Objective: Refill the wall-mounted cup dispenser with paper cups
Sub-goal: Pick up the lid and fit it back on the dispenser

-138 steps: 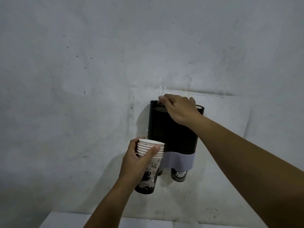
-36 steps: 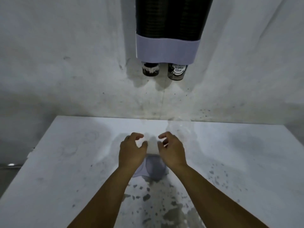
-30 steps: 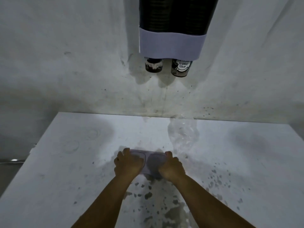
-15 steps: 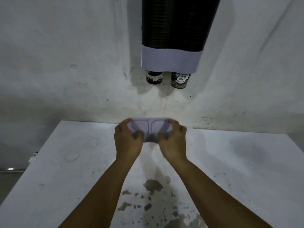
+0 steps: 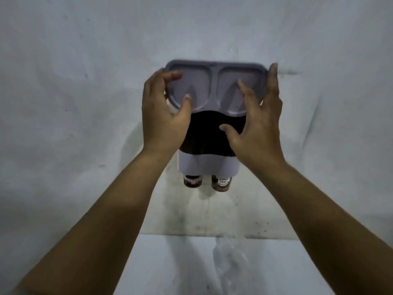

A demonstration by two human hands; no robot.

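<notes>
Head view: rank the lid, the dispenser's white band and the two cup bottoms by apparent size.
1. Lid, largest, though held nearer the camera.
2. White band.
3. Left cup bottom and right cup bottom: alike, so unranked.

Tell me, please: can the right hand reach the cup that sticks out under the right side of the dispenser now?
Probably not at once. The right hand holds the lid at the dispenser's top together with the left hand. The path down to the right cup looks free, once the lid is let go.
</notes>
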